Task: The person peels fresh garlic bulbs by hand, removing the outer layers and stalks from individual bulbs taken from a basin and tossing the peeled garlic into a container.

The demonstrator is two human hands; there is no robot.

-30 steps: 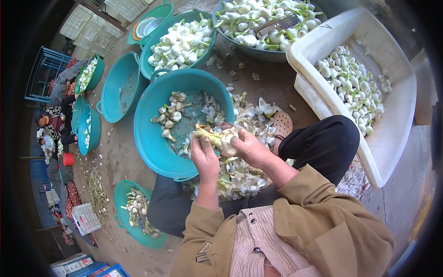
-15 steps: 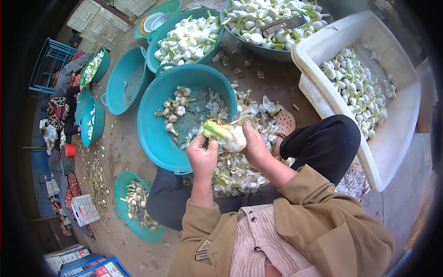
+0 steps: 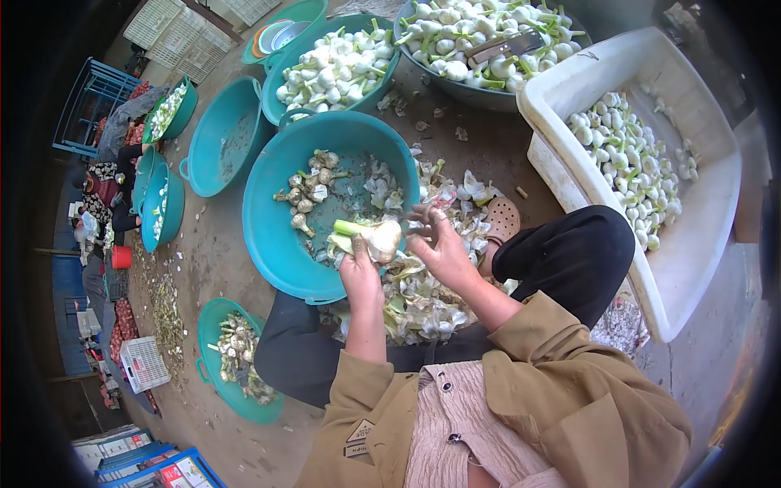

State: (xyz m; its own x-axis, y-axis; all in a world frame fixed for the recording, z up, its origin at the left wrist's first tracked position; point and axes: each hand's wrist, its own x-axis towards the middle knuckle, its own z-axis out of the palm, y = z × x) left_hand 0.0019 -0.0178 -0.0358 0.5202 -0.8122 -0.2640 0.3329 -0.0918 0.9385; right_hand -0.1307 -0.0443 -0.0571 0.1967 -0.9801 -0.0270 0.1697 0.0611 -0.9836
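Note:
A garlic bulb (image 3: 381, 241) with a cut green stem is held by my left hand (image 3: 360, 272) over the near rim of a teal basin (image 3: 264, 252). The bulb looks white and partly peeled. Just right of it, my right hand (image 3: 441, 246) has its fingers apart and slightly curled, with nothing clearly held in them. Inside the basin lie several unpeeled garlic bulbs (image 3: 306, 193) and loose skins. A heap of garlic skins (image 3: 423, 301) spreads below my hands.
Peeled garlic fills a green basin (image 3: 281, 77), a grey basin (image 3: 464, 93) and part of a white tub (image 3: 700, 244). A knife (image 3: 504, 47) lies on the grey basin's garlic. A smaller green basin (image 3: 213, 325) holds unpeeled bulbs. Another person (image 3: 104, 191) sits at far left.
My right hand has come off the bulb and moved slightly right, its fingers opening. The bulb stays in my left hand, now showing a whiter surface and a bare green stem.

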